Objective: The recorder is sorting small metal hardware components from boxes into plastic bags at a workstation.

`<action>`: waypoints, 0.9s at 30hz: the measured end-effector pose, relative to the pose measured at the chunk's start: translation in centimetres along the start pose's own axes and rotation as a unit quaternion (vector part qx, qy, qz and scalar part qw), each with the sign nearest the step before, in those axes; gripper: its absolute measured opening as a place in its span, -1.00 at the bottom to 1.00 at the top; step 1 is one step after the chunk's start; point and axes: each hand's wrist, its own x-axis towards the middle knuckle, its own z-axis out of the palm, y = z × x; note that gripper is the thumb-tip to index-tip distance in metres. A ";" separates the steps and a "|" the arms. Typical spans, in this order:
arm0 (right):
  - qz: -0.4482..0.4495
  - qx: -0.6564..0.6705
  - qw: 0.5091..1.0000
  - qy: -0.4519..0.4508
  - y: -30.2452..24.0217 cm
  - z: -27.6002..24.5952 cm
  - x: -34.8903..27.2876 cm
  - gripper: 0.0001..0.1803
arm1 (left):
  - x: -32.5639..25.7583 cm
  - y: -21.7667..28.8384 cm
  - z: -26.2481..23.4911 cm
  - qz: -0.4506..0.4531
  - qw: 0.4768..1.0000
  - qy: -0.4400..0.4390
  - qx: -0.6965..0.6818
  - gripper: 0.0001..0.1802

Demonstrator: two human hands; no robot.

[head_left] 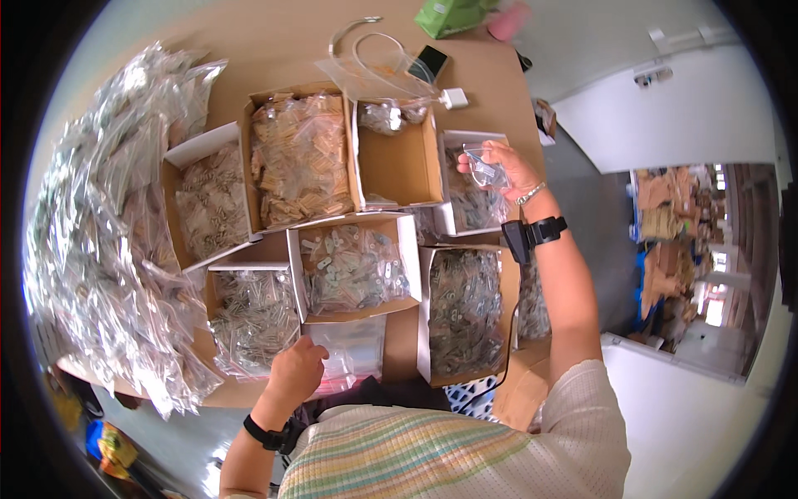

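Two-handed: pinching small clear bag [482,173] in right hand's grip [515,170], over white box [449,212] near desk's [274,50] right edge; curling left hand [298,368] by flat sleeves [356,343] at near edge, honestly can't tell if pinching.

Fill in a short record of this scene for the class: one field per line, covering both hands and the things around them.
Left hand: beside flat clear plastic bags; grip unclear
Right hand: holding a small clear plastic bag, seen over a white-walled cardboard box
Left side: large heap of shiny clear plastic bags
Least-filled box: open brown cardboard box, a few clear bags at its far end
Far side: black rectangular phone, white plug
Surface: brown table
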 end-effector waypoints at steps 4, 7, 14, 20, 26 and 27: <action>-0.060 0.071 0.994 -0.065 -1.5 4.4 4.5 -0.78 | -0.1 -0.8 0.2 0.015 1.000 0.018 -0.009 -0.87; -0.080 -0.020 0.996 -0.024 -2.5 7.5 10.3 -0.77 | -0.4 -1.0 0.1 0.021 0.999 0.034 -0.019 -0.88; -0.103 -0.587 0.767 0.238 0.8 9.9 17.2 -0.50 | -0.5 -1.1 0.1 0.039 0.996 0.047 -0.068 -0.87; -0.217 -0.425 0.860 0.182 2.4 11.1 12.1 -0.65 | -0.9 -0.6 0.2 0.031 0.996 0.055 -0.062 -0.86; -0.051 0.008 0.993 -0.105 1.3 20.8 -4.9 -0.85 | -0.3 -1.4 2.4 0.021 0.990 0.114 -0.078 -0.80; -0.034 -0.011 0.991 -0.127 2.8 21.7 -7.1 -0.85 | 0.0 -1.1 2.1 0.022 0.989 0.124 -0.083 -0.78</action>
